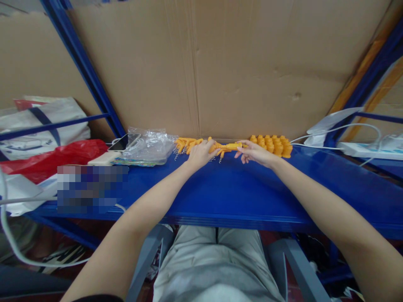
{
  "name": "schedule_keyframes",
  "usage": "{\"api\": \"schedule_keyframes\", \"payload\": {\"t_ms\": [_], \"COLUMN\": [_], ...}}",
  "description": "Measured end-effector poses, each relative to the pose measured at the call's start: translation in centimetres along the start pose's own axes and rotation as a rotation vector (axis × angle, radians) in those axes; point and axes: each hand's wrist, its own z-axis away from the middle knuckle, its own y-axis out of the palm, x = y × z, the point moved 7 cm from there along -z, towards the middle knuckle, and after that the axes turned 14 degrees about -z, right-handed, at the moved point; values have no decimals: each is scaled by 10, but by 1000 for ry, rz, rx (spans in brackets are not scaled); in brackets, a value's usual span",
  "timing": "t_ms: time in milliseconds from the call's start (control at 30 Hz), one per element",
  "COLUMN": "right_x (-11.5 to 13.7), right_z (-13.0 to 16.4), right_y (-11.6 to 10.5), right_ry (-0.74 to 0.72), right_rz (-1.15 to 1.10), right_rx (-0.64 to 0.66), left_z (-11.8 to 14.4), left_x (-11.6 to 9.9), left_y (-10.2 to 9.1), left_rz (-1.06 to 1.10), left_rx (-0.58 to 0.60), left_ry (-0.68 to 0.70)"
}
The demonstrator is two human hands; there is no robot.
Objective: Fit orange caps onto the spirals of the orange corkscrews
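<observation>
Near the back of the blue table, my right hand (252, 153) pinches the right end of a slim orange plastic piece (231, 147) between thumb and finger; its other fingers hang loosely below. My left hand (200, 154) is closed at the left end of this piece, over a heap of small orange parts; its fingertips are partly hidden. The heap of orange parts (185, 144) spreads left of that hand, with thin curly strands (176, 155) sticking out that look like coils. Just beyond my right hand stand rows of orange knobbed pieces (278, 146), packed closely together.
Clear plastic bags (149, 147) lie left of the heap, beside a dark phone (124, 142) and a white box (106, 159). A red bag (63, 155) is farther left. Cardboard (195, 63) walls the back. White cables and a power strip (371, 149) are at right.
</observation>
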Motion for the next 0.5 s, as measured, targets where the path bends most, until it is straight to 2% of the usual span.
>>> {"api": "schedule_keyframes", "payload": {"t_ms": [167, 367, 500], "right_x": [0, -2, 3], "right_z": [-1, -2, 0], "right_y": [-1, -8, -6], "right_ry": [-25, 52, 17], "right_rz": [27, 77, 14], "right_rx": [7, -145, -66], "left_z": [1, 0, -1], "left_x": [0, 0, 2], "left_y": [-2, -2, 0], "left_rz": [12, 35, 46], "left_rx": [-28, -95, -108], "left_ry": [4, 28, 23]}}
